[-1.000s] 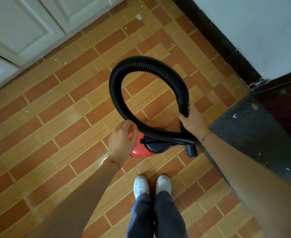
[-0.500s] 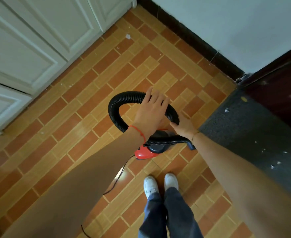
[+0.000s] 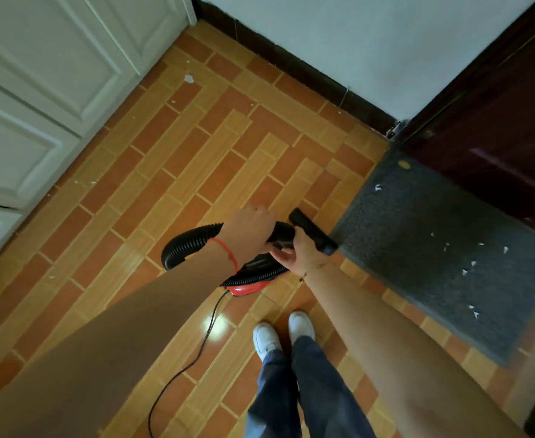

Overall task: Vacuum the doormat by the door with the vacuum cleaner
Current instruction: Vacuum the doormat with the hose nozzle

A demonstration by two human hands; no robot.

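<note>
The vacuum cleaner [image 3: 249,287], a small red and black unit, stands on the tiled floor [image 3: 152,172] just ahead of the person's white shoes [image 3: 283,335], largely covered from view by both forearms. Its black ribbed hose [image 3: 190,243] curls out to the left of the body and loops back over the top of it. The left hand [image 3: 249,227] lies over the hose, fingers curled down around it in a grip; a red cord bracelet [image 3: 228,256] sits on that wrist. The right hand [image 3: 301,252] holds the black nozzle [image 3: 312,230] at the hose end, thumb and palm wrapped on the tube, while the other fingers extend loosely toward the vacuum body. The nozzle points away and to the right, its near end close to the left edge of the doormat [image 3: 433,248]; contact with the mat cannot be confirmed. The doormat is dark grey and lies on the floor at the right, against the dark red door [image 3: 496,137]. White paper scraps [image 3: 468,270] are scattered on the mat surface, and one yellow fleck sits near its far corner. A thin black power cord [image 3: 196,352] runs from the vacuum body toward the near edge of the view. White panelled cabinet doors [image 3: 38,90] occupy the left side, and a pale wall [image 3: 338,42] with a dark skirting runs along the far side.
</note>
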